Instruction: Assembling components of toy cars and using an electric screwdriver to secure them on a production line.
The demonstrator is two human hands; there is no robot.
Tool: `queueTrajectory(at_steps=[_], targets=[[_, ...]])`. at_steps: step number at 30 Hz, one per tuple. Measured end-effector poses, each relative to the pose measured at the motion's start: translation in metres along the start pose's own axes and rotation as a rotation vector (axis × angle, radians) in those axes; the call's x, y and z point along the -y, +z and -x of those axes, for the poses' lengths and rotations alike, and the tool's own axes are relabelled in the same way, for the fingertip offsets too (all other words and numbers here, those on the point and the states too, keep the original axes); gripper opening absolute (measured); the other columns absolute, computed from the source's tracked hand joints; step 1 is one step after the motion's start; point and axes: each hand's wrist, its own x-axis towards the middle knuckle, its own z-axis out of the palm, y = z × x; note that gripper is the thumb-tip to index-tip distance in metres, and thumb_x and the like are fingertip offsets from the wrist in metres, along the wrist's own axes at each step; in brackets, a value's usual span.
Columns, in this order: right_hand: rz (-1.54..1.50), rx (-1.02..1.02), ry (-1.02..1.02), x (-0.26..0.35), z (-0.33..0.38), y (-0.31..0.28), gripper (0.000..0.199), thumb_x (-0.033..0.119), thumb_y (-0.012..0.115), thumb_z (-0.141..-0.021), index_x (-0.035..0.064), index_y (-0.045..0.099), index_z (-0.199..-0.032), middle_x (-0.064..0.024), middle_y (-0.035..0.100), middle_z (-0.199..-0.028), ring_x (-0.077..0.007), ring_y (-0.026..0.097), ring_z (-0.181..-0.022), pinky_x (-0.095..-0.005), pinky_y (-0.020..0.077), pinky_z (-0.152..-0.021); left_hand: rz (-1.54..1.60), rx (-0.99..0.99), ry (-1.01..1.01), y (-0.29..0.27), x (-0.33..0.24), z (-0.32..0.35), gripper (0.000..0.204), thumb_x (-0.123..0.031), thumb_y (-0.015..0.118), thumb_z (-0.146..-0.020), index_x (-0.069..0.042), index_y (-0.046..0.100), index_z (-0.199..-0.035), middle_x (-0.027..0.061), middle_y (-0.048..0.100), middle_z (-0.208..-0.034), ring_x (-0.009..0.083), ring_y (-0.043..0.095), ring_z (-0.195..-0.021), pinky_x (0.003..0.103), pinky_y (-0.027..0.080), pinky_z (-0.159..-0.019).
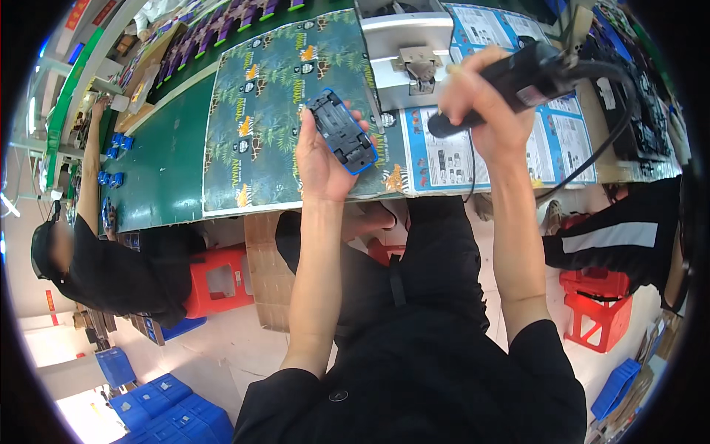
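My left hand (323,166) is palm up near the table's front edge, its fingers closed round a toy car (342,133). The toy car has a black underside facing up and a blue body edge showing around it. To the right, my right hand (497,111) grips a black corded electric screwdriver (529,78), raised above the table and tilted. Its dark rounded end points left and down, toward the car but well apart from it. The fingers of my right hand are partly blurred. A thick black cable (629,111) loops down from the tool on the right.
Under my hands lies a dark green animal-print sheet (259,126), beside printed white-and-blue sheets (444,159). A grey metal fixture (407,44) stands beyond. Purple parts (222,33) line the far side. A co-worker (111,259) sits left near small blue pieces (115,144); another (614,237) is right.
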Motion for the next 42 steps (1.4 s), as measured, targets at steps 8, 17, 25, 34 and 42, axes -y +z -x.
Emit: queueTrajectory(at_steps=[8, 17, 25, 34, 42], targets=[[0.157, -0.099, 0.065, -0.022, 0.008, 0.012, 0.018, 0.011, 0.075, -0.081, 0.0008, 0.060, -0.080, -0.0039, 0.057, -0.058, -0.0122, 0.055, -0.049, -0.0259, 0.0483, -0.055, -0.092, -0.049, 0.020, -0.002, 0.000, 0.006, 0.047, -0.019, 0.064, -0.092, -0.004, 0.049, -0.134, 0.0145, 0.062, -0.119, 0.0269, 0.064, -0.105, 0.049, 0.054, -0.090], [0.023, -0.132, 0.007, -0.029, 0.010, 0.006, 0.018, 0.010, 0.080, -0.080, 0.0012, 0.064, -0.078, -0.0027, 0.061, -0.063, -0.0071, 0.054, -0.048, -0.0195, 0.0421, -0.047, -0.273, -0.049, 0.076, 0.010, 0.006, 0.013, 0.063, 0.009, 0.068, -0.077, -0.008, 0.047, -0.133, 0.0113, 0.060, -0.116, 0.0245, 0.065, -0.101, 0.046, 0.058, -0.083], [-0.028, -0.192, 0.036, -0.033, 0.016, 0.001, 0.018, 0.008, 0.077, -0.081, 0.0017, 0.060, -0.082, -0.0047, 0.059, -0.062, -0.0104, 0.056, -0.050, -0.0217, 0.0445, -0.050, -0.511, -0.133, 0.181, 0.018, -0.006, 0.010, 0.061, 0.004, 0.069, -0.079, -0.008, 0.048, -0.135, 0.0086, 0.061, -0.112, 0.0200, 0.065, -0.097, 0.038, 0.057, -0.079], [-0.041, -0.154, 0.005, -0.035, 0.018, -0.003, 0.015, 0.005, 0.069, -0.085, 0.0008, 0.055, -0.086, -0.0054, 0.056, -0.059, -0.0130, 0.055, -0.049, -0.0287, 0.0504, -0.057, -1.633, -0.038, 0.456, 0.029, -0.063, -0.010, 0.074, -0.020, 0.080, -0.072, -0.003, 0.046, -0.135, 0.0165, 0.061, -0.117, 0.0254, 0.061, -0.107, 0.036, 0.047, -0.093], [-0.015, -0.162, 0.010, -0.034, 0.018, 0.000, 0.015, 0.007, 0.067, -0.086, 0.0004, 0.054, -0.089, -0.0059, 0.054, -0.060, -0.0128, 0.052, -0.048, -0.0302, 0.0510, -0.058, -1.501, -0.124, 0.293, 0.014, -0.075, -0.017, 0.076, -0.008, 0.075, -0.071, 0.000, 0.039, -0.138, 0.0144, 0.055, -0.123, 0.0195, 0.057, -0.107, 0.031, 0.047, -0.093]])
